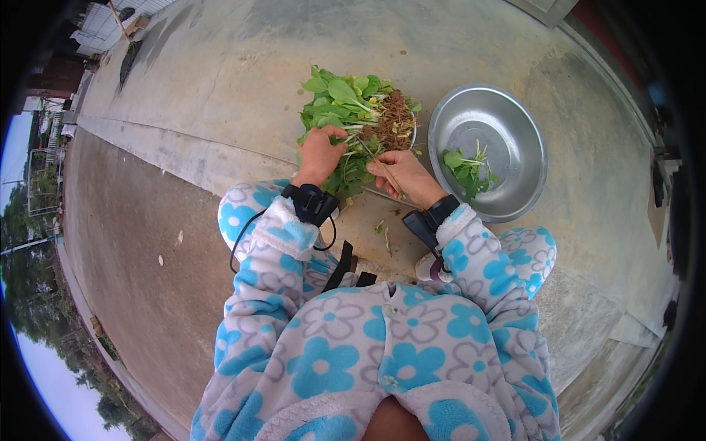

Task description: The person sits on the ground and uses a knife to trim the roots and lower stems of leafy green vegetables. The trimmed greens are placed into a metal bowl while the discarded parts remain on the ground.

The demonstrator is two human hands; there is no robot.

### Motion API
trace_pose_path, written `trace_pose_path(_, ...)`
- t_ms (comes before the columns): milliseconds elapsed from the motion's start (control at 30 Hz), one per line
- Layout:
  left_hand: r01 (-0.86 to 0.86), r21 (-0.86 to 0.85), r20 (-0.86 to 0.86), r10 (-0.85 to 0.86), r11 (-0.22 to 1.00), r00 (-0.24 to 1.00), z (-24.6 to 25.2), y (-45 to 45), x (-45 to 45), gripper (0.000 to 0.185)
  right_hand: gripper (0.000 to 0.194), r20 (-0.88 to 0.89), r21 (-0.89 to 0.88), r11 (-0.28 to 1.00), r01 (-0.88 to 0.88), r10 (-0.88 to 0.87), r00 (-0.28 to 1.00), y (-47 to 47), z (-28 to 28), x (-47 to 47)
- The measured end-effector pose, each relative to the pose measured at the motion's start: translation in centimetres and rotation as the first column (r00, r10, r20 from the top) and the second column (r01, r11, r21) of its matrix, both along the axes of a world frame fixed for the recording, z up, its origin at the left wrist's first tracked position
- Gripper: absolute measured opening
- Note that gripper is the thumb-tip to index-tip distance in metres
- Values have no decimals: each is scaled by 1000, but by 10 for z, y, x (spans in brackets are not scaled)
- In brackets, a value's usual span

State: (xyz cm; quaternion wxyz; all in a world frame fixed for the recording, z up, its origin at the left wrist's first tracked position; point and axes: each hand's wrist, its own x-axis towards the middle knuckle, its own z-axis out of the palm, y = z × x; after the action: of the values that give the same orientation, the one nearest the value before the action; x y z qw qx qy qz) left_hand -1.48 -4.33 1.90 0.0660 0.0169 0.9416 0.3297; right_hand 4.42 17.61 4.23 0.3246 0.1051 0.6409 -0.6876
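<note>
A heap of leafy greens (336,99) lies in front of me, with brown, soil-covered roots (395,118) on its right side. My left hand (322,151) is at the heap's near left, thumb and forefinger close together at the stems; whether a stem is between them cannot be made out. My right hand (405,176) grips a small knife with a light wooden handle (390,177), its thin blade pointing up and left into the stems. To the right stands a round metal basin (524,165), with a small bunch of cut greens (469,170) inside at its left.
Trimmed bits of root and leaf (388,240) lie on the concrete floor (584,182) between my feet. A pale rim shows beneath the roots' right side. A concrete ledge (187,160) runs along the left, above a lower brown surface. My bent knees flank the work area.
</note>
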Motion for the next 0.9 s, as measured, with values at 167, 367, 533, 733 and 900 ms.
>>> trace_pose_path(167, -22, 11, -15, 23, 1000, 1000, -7, 0, -3, 20, 34, 18, 45, 999, -11, 10, 1000, 0, 2, -1)
trace_pose_path(367, -5, 21, -38, 6, 1000, 999, -9, 0, -3, 15, 39, 6, 25, 1000, 12, -12, 1000, -3, 2, -3)
trace_pose_path(533, 25, -6, -90, -26, 1000, 996, -5, 1, -1, 17, 37, 3, 13, 1000, 9, -9, 1000, -4, 0, -5)
trace_pose_path(733, 17, 21, -41, -16, 1000, 999, -9, -1, -3, 18, 34, -13, 26, 1000, -14, 14, 1000, -3, 1, -5)
trace_pose_path(900, -74, 304, -13, 82, 950, 997, 8, -7, -6, 17, 34, 35, -31, 1000, -1, 2, 999, 5, 11, 2)
